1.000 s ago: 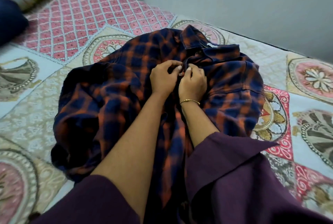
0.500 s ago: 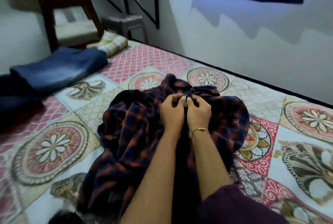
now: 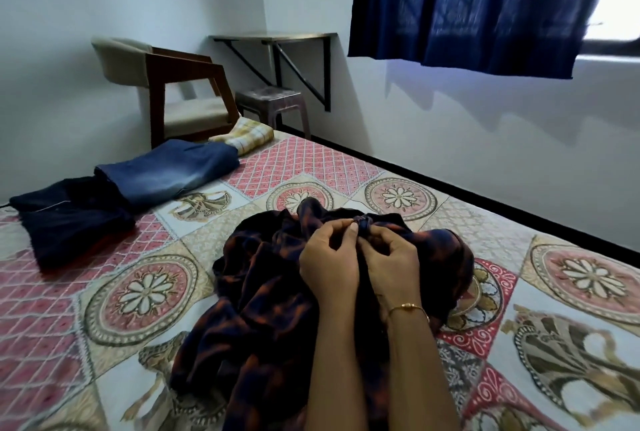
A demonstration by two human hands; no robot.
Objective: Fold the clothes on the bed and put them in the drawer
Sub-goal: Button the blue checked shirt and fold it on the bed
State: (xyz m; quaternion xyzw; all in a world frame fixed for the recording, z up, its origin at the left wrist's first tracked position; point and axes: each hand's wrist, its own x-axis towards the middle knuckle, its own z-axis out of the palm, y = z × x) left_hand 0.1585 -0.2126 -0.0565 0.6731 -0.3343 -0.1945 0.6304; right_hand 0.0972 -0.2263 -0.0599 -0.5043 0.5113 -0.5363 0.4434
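Both hands' fingers (image 3: 352,230) pinched on plaid shirt (image 3: 263,292)

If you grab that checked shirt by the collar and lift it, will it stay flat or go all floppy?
Probably floppy: the checked shirt already lies in soft rumpled folds on the bed. It likely hangs down long and loose, since both the left hand and right hand pinch only its front edge. It looks light, too.

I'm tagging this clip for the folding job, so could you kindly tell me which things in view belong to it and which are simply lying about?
Part of the job:
- plaid shirt, pinched by left hand and right hand
- folded jeans
- dark folded garment
- yellow checked cloth
- bed

Lying about:
- armchair
- stool
- wall shelf
- curtain
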